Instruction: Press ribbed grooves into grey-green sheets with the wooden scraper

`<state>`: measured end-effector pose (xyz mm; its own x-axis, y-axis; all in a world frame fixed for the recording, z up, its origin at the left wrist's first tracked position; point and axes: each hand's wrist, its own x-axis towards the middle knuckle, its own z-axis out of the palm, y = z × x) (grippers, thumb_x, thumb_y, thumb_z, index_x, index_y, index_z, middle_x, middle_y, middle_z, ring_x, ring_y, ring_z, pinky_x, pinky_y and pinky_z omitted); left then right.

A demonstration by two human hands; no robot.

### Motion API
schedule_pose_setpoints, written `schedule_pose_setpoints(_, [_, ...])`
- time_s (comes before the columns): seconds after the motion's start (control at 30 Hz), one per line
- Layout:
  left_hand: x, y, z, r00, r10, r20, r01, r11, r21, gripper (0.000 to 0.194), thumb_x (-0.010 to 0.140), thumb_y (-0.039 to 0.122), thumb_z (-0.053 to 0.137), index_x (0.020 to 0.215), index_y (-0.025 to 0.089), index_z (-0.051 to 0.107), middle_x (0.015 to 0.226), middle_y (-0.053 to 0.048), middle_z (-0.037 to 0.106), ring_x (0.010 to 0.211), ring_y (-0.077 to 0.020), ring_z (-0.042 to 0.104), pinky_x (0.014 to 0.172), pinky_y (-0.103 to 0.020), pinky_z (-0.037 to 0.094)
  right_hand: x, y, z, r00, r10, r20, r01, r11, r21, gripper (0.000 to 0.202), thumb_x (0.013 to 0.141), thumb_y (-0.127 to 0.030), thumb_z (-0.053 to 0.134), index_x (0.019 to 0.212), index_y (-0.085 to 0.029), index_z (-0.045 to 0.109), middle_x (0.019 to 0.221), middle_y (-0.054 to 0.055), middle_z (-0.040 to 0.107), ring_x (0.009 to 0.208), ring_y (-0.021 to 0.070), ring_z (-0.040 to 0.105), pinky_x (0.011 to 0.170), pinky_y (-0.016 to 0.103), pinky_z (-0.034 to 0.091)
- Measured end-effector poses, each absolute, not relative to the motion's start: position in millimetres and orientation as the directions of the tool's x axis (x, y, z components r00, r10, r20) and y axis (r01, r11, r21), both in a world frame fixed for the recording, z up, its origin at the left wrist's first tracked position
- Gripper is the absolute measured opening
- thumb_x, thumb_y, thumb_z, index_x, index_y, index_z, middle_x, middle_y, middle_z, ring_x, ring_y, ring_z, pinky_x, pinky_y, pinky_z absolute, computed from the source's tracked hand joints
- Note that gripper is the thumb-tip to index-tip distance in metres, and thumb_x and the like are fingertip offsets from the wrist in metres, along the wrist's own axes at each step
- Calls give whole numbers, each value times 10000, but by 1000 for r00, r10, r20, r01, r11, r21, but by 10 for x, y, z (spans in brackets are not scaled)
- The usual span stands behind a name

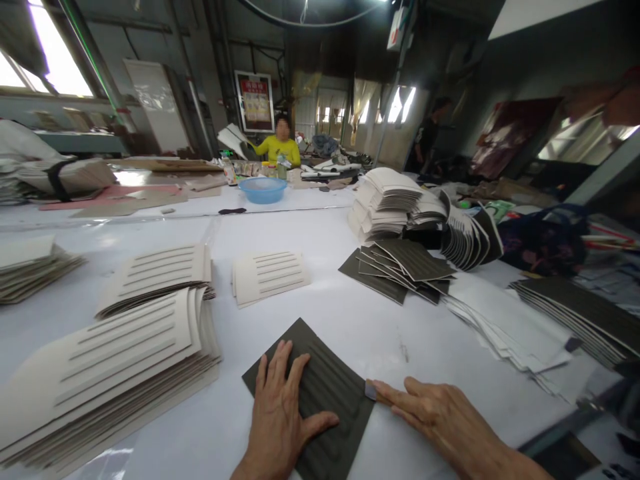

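A dark grey-green panel (327,380) with raised parallel ribs lies at an angle on the white table in front of me. My left hand (285,407) rests on it, open, palm down, with the fingers spread and the thumb out to the right. At the panel's right edge is my right hand (435,407), its fingers closed together. A small flat tool with a grey end (371,390) sticks out from its fingertips and touches the edge. Its exact kind is too small to make out.
Left stand stacks of cream ribbed panels (125,347), with a smaller cream pile (270,275) behind. Dark panels (400,267) lie fanned out at right, near white sheets (510,327) and a cream stack (385,200). Farther back are a blue basin (263,190) and a person in yellow (277,150).
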<state>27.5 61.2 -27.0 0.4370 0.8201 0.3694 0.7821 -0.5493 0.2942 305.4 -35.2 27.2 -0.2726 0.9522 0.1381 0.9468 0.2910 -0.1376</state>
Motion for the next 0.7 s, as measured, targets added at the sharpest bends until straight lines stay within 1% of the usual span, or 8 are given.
schedule_pose_setpoints(0.1, [278, 621, -319, 447, 812, 375, 779, -560, 282, 925, 533, 652, 829, 1294, 217, 533, 1450, -181, 455, 1353, -400, 407, 1105, -631, 302, 2999, -207, 331, -330, 944, 8, 939, 329, -102, 443, 985, -221, 489, 1390, -400, 491, 775, -20, 642, 610, 124, 649, 577, 199, 483])
schedule_pose_setpoints(0.2, [284, 638, -362, 456, 803, 384, 773, -571, 277, 961, 514, 692, 816, 1281, 186, 534, 1434, -205, 471, 1342, -417, 417, 1096, -645, 306, 2816, 108, 405, -345, 936, -63, 936, 338, -101, 374, 964, -222, 549, 1321, -334, 554, 817, -5, 654, 668, 150, 658, 601, 237, 497])
schedule_pose_setpoints(0.27, [287, 646, -367, 459, 798, 390, 770, -577, 274, 966, 507, 706, 811, 1264, 170, 540, 1414, -218, 488, 1332, -423, 427, 1089, -652, 310, 2667, 354, 452, -348, 936, -51, 929, 336, -156, 297, 959, -277, 575, 1255, -246, 587, 947, 25, 664, 764, 161, 657, 676, 288, 533])
schedule_pose_setpoints(0.37, [284, 640, -337, 457, 801, 386, 772, -573, 276, 904, 535, 684, 813, 1248, 192, 554, 1409, -208, 493, 1339, -416, 422, 1087, -654, 312, 2523, 575, 506, -340, 940, -2, 917, 331, -221, 341, 952, -372, 587, 1229, -174, 573, 1174, 78, 615, 949, 199, 634, 810, 401, 548])
schedule_pose_setpoints(0.43, [278, 627, -308, 455, 806, 378, 774, -568, 280, 834, 575, 662, 807, 1239, 219, 562, 1424, -198, 477, 1352, -409, 408, 1085, -660, 311, 2507, 533, 527, -333, 943, 14, 915, 327, -237, 349, 986, -325, 522, 1315, -210, 530, 1220, 87, 611, 1001, 206, 627, 856, 400, 537])
schedule_pose_setpoints(0.57, [269, 602, -271, 470, 802, 369, 763, -579, 288, 760, 633, 633, 787, 1241, 236, 562, 1460, -196, 437, 1377, -409, 369, 1081, -681, 295, 2600, -6, 491, -274, 962, -2, 896, 255, -365, 475, 1017, -211, 328, 1479, -301, 381, 1092, 57, 697, 893, 175, 668, 812, 296, 547])
schedule_pose_setpoints(0.63, [269, 599, -265, 473, 804, 360, 760, -579, 295, 755, 635, 622, 790, 1239, 231, 563, 1460, -199, 434, 1384, -410, 357, 1087, -682, 284, 2658, -355, 417, -255, 967, -1, 870, 229, -436, 491, 1002, -213, 309, 1474, -307, 404, 1057, 51, 719, 838, 183, 684, 782, 291, 557])
schedule_pose_setpoints(0.7, [271, 602, -265, 475, 806, 354, 760, -578, 298, 747, 636, 606, 795, 1235, 223, 565, 1455, -204, 436, 1389, -409, 348, 1094, -681, 270, 2694, -616, 307, -234, 972, 23, 870, 219, -442, 496, 983, -213, 321, 1455, -305, 444, 1017, 49, 738, 780, 191, 691, 750, 290, 565])
